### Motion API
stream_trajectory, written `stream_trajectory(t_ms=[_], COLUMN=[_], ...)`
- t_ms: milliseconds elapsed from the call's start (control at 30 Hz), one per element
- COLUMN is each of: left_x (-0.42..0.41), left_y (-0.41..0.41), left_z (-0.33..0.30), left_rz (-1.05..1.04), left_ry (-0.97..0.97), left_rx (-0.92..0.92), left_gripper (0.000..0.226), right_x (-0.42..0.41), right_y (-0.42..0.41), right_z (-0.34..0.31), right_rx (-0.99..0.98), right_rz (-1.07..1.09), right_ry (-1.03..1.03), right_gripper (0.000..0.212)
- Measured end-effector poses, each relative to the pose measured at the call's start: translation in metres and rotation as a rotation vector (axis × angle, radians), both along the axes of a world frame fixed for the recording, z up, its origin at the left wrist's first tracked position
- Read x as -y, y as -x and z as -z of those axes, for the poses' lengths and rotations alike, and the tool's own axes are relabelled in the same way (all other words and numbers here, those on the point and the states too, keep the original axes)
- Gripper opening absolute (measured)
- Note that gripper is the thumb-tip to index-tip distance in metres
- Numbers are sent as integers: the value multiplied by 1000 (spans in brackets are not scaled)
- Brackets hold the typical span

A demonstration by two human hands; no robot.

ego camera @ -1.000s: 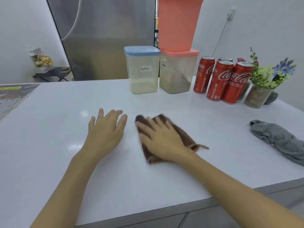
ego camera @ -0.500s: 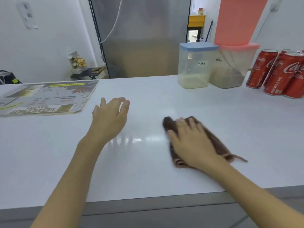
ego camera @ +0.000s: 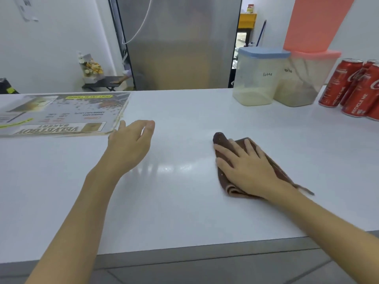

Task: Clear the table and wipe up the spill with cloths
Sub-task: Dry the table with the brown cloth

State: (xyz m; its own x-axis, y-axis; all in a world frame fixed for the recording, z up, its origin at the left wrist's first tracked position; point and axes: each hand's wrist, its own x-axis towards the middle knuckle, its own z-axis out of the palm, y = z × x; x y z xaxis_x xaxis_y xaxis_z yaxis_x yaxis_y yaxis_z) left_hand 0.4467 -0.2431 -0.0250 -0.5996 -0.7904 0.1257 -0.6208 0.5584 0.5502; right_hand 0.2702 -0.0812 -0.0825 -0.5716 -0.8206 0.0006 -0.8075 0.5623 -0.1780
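**A:** From the head camera, the right hand lay flat on the brown cloth, fingers straight and spread, palm pressing it onto the white worktop. No clenched grip there; it was an open-handed press, which I'd say suited wiping better than a pinch would.

**B:** And the cloth was folded over, sitting right of centre on the worktop, with a frayed corner trailing out behind the wrist. A glossy streak showed just left of it, possibly damp, though I couldn't tell for certain.

**A:** The left hand was released, holding nothing, fingers loosely extended just above the surface. It hung near the corner of the printed menu sheet lying flat at the far left.

**B:** My guess was that it was held clear of the wiping path, or was heading for that sheet, since clearing is part of the job.

**A:** Along the back right stood two clear containers, one labelled latte, with a pink tub stacked on the second, and red cans beside them, well apart from the cloth.

**B:** Pushed to the rear like that, they left the middle open for the wipe.
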Motion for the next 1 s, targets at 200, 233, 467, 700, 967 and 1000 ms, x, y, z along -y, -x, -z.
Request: stream_trajectory(t_ms=[200, 233, 467, 700, 967, 1000], left_x=[15, 17, 46, 75, 98, 100], left_y=[-7, -6, -18, -29, -15, -13], left_z=[0, -2, -4, -8, -20, -21], left_rz=[-23, -20, -32, -45, -46, -41], left_ry=[26, 29, -4, 10, 67, 71], left_rx=[-7, -13, -9, 70, 125, 124], left_gripper=[46, 46, 47, 48, 47, 48], right_x=[81, 74, 20, 138, 89, 93], right_y=[-96, -116, -85, -35, -128, -122], right_z=[8, 8, 2, 4, 0, 2], right_rx=[12, 23, -69, 31, 132, 125], right_rz=[-251, -352, -511, -45, -807, -815], right_ry=[146, 183, 184, 54, 156, 177], right_gripper=[49, 48, 57, 52, 43, 44])
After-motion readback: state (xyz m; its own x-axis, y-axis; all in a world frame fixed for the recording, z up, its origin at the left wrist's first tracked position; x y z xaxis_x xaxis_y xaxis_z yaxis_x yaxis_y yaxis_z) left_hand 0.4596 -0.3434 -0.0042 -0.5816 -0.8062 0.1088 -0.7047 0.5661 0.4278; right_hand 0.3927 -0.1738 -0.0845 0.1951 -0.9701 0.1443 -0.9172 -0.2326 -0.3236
